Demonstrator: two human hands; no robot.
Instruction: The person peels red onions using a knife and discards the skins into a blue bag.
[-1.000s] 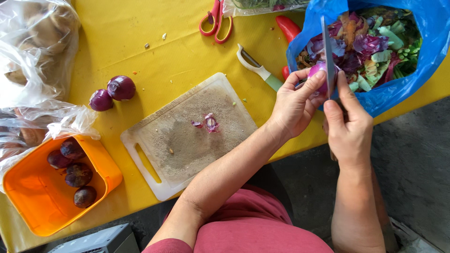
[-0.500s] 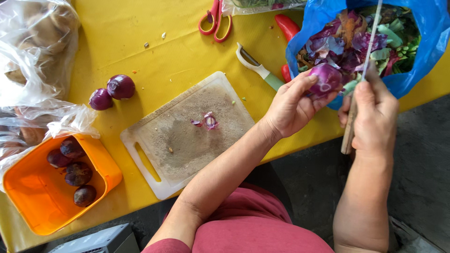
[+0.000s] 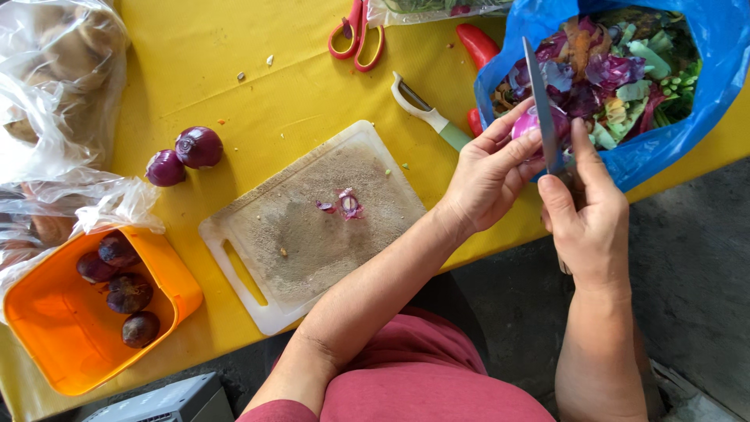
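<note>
1. Right hand [image 3: 590, 227] closed round a knife [image 3: 541, 105]; blade upright, edge at the red onion [image 3: 533, 123].
2. Left hand [image 3: 488, 172] pinches that onion, fingers curled, over the blue scrap bag [image 3: 703, 117].
3. Risk, as I judge it: the blade sits close to the left fingertips [image 3: 531, 134]; slick skin could let it slip into them.
4. Farther off: cutting board [image 3: 312, 227] with scraps, peeler [image 3: 426, 113], two onions [image 3: 183, 155], orange tub [image 3: 47, 344].

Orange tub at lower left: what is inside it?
The orange tub holds four dark, unpeeled round onions, grouped toward its upper side. The rest of its floor is bare orange. A clear plastic bag overlaps its upper rim, hiding that edge.
</note>
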